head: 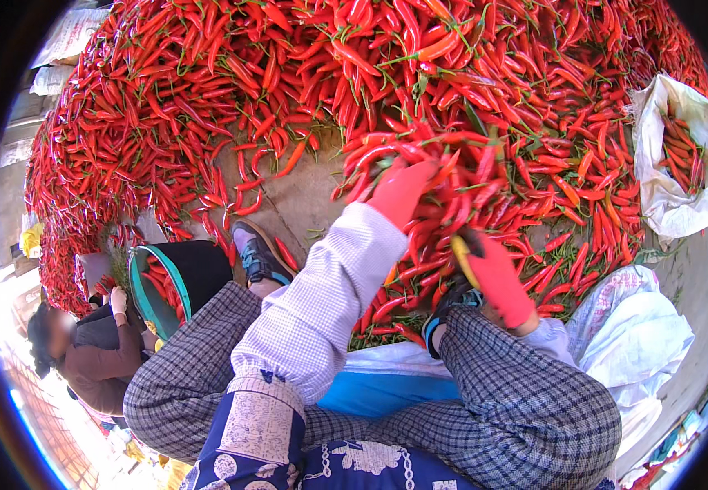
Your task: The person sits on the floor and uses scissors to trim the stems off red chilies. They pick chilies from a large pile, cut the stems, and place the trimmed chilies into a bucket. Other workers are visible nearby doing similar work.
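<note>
My left hand [401,193], in a red glove, reaches into the heap of red chili peppers [280,73]. Blurred peppers lie around its fingers and hide its grip. Lower and to the right, my right hand [501,278] wears a matching glove with dark fingertips. Along its thumb side shows a curved yellow thing [465,262]; whether it is held or part of the glove, I cannot tell. Loose peppers [418,257] spread between both hands and down to my shoes. Green stems [384,338] lie among them near my right foot.
At my left knee a dark bucket with a green rim [161,251] holds chilies. Beyond it sits another person [99,361] with a gloved hand at the heap. An open white sack [666,214] with peppers stands at right. White woven sacks [635,343] lie beside my right knee.
</note>
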The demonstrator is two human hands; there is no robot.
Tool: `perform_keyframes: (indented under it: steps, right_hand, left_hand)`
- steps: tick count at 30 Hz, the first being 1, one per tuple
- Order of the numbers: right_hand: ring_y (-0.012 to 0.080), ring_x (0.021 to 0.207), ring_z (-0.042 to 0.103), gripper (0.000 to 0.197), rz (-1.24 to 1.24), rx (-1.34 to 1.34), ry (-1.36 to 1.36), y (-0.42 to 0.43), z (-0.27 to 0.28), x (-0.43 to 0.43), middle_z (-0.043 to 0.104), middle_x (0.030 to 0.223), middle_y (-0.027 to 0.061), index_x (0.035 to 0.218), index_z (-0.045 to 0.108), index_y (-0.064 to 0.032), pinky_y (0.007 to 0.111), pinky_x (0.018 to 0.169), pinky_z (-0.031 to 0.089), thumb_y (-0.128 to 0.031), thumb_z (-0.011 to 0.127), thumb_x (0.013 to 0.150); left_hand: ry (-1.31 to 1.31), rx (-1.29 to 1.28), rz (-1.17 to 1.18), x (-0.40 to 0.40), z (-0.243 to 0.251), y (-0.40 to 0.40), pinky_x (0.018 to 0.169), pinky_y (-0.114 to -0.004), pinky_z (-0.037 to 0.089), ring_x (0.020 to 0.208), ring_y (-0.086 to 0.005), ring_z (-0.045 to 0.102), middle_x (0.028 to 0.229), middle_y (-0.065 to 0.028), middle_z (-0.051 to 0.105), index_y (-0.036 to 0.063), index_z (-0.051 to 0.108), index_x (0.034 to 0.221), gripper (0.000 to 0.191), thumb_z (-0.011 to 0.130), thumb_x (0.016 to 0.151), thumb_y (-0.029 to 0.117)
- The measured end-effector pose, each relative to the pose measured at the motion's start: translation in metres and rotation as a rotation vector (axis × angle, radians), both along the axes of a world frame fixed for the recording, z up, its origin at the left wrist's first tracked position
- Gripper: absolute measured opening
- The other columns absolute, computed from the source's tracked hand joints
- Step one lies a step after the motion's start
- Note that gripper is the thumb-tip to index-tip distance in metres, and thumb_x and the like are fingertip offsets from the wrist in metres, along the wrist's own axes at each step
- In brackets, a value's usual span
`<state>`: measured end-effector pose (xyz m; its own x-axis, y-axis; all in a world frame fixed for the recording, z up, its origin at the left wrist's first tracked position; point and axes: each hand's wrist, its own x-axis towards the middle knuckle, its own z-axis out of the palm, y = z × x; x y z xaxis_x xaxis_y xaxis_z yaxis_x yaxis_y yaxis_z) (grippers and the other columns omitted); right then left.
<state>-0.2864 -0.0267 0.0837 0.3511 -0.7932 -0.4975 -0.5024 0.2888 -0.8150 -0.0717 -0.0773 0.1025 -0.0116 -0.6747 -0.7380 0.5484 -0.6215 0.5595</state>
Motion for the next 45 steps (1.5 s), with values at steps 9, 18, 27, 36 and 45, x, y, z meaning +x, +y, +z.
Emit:
perform_keyframes:
  steps: [9, 18, 27, 36, 45]
  right_hand:
    - [0.0137, 0.082, 0.062, 0.045, -0.413, 0.082, 0.110, -0.044, 0.017, -0.085, 0.067, 0.102, 0.0095, 0.134, 0.053, 0.0019, 0.026, 0.070, 0.052, -0.008, 0.056, 0.090]
    - [0.0153, 0.067, 0.066, 0.049, -0.667, 0.143, -0.143, 0.020, 0.025, -0.108, 0.065, 0.093, 0.0073, 0.143, 0.046, -0.0038, 0.027, 0.060, 0.054, -0.008, 0.058, 0.096]
    - [0.0406, 0.098, 0.065, 0.042, 0.119, -0.119, 0.789, 0.019, 0.046, -0.113, 0.067, 0.108, 0.0179, 0.132, 0.058, -0.0102, 0.047, 0.085, 0.050, -0.025, 0.059, 0.092]
    - [0.0266, 0.101, 0.060, 0.033, 0.589, -0.928, 0.136, -0.022, 0.011, 0.051, 0.064, 0.102, 0.0060, 0.112, 0.066, -0.0114, 0.041, 0.085, 0.048, -0.015, 0.064, 0.079]
    - [0.0285, 0.098, 0.059, 0.034, 0.898, -0.859, 0.539, -0.023, -0.024, 0.070, 0.061, 0.103, 0.0087, 0.110, 0.063, -0.0102, 0.042, 0.077, 0.049, -0.020, 0.067, 0.077]
  left_hand:
    - [-0.101, -0.438, -0.439, -0.046, 0.032, -0.043, 0.070, -0.039, 0.054, 0.086, -0.0205, 0.065, 0.115, -0.0091, 0.064, 0.0085, 0.043, 0.142, 0.058, 0.063, 0.091, 0.025]
    - [-1.146, 0.371, 0.189, 0.065, -0.019, 0.170, 0.101, -0.043, 0.045, 0.118, -0.0373, 0.058, 0.124, -0.0295, 0.061, -0.0097, 0.050, 0.133, 0.067, 0.071, 0.079, 0.021]
    - [-1.258, 0.527, -0.386, -0.041, -0.059, 0.237, 0.078, -0.040, 0.056, 0.091, -0.0357, 0.069, 0.101, -0.0218, 0.068, -0.0014, 0.058, 0.116, 0.045, 0.068, 0.076, 0.017]
    - [-0.098, 0.269, 0.242, -0.076, -0.046, 0.172, 0.077, -0.041, 0.056, 0.092, -0.0328, 0.069, 0.096, -0.0239, 0.068, -0.0035, 0.059, 0.116, 0.034, 0.049, 0.086, 0.007]
    - [-1.131, 0.131, -0.424, 0.042, -0.024, 0.200, 0.088, -0.045, 0.052, 0.103, -0.0407, 0.064, 0.106, -0.0230, 0.068, 0.0016, 0.064, 0.112, 0.034, 0.064, 0.083, 0.019]
